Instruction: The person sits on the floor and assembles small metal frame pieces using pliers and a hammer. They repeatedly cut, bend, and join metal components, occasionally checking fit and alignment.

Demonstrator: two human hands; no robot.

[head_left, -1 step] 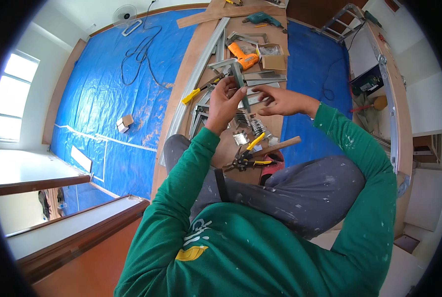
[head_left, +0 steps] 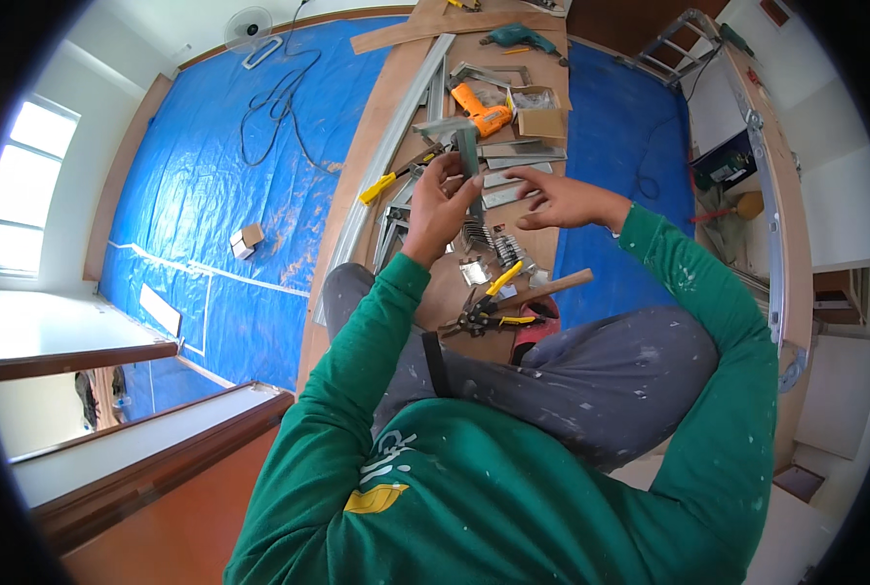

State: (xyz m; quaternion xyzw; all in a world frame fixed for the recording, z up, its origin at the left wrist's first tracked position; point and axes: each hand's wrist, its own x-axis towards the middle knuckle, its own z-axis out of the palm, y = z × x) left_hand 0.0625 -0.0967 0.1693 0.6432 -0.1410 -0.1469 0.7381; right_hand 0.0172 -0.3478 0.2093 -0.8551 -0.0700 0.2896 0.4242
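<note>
On the left, a blue tarpaulin is spread, with a dark cable strewn across it and a small cardboard box set nearer. A fan is seen far left; a teal power drill is laid at far centre.

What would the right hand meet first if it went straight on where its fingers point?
Most likely the grey metal strip held in the left hand, though depth between strip and right hand is hard to judge.
</note>
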